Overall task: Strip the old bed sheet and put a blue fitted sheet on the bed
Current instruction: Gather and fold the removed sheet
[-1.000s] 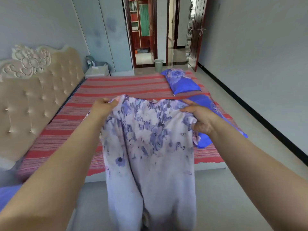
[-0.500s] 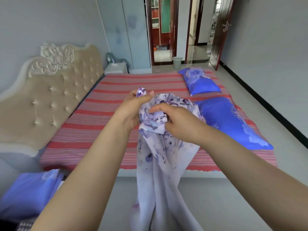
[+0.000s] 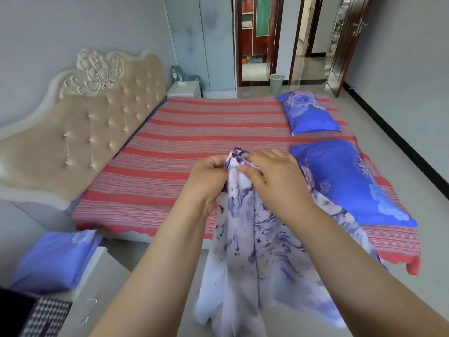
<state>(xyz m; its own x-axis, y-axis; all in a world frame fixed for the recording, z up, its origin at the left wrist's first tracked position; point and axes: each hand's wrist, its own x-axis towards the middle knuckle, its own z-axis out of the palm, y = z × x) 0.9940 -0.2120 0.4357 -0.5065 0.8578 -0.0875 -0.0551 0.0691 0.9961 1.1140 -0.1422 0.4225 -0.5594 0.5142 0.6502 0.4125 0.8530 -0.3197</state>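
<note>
Since a moment ago both hands, left hand [image 3: 211, 176] and right hand [image 3: 269, 173], have closed together, pinching the stripped floral sheet [image 3: 262, 251]; folded blue sheet [image 3: 53, 259] waits unfitted.

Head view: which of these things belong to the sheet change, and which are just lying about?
Job:
- floral sheet, gripped by left hand and right hand
- striped bed
- folded blue fabric on the near cabinet

Lying about:
- two blue pillows
- bin
- far nightstand
</note>
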